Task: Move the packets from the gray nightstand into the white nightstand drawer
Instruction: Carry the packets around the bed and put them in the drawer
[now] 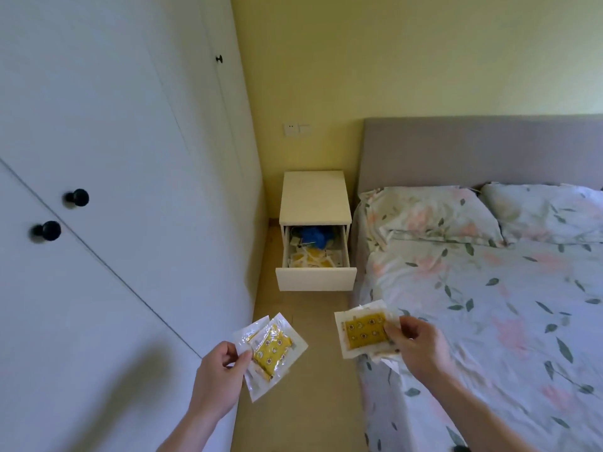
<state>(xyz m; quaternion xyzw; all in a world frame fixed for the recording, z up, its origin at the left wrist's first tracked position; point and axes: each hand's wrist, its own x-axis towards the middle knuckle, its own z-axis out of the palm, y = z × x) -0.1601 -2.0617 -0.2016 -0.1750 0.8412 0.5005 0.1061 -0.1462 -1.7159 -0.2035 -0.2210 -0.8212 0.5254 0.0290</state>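
Observation:
My left hand (218,370) pinches a small stack of clear packets with yellow patterned contents (272,350) low in the middle of the view. My right hand (416,345) pinches another stack of the same packets (363,327) by its right edge, near the bed's corner. Ahead stands the white nightstand (315,199) against the yellow wall, its drawer (315,278) pulled out. Inside the drawer lie several similar yellow packets (310,257) and a blue object (315,236). The gray nightstand is out of view.
A white wardrobe (114,190) with black knobs lines the left side. A bed with floral bedding (489,305), two pillows and a gray headboard (473,148) fills the right. A narrow strip of beige floor (310,402) runs between them to the nightstand.

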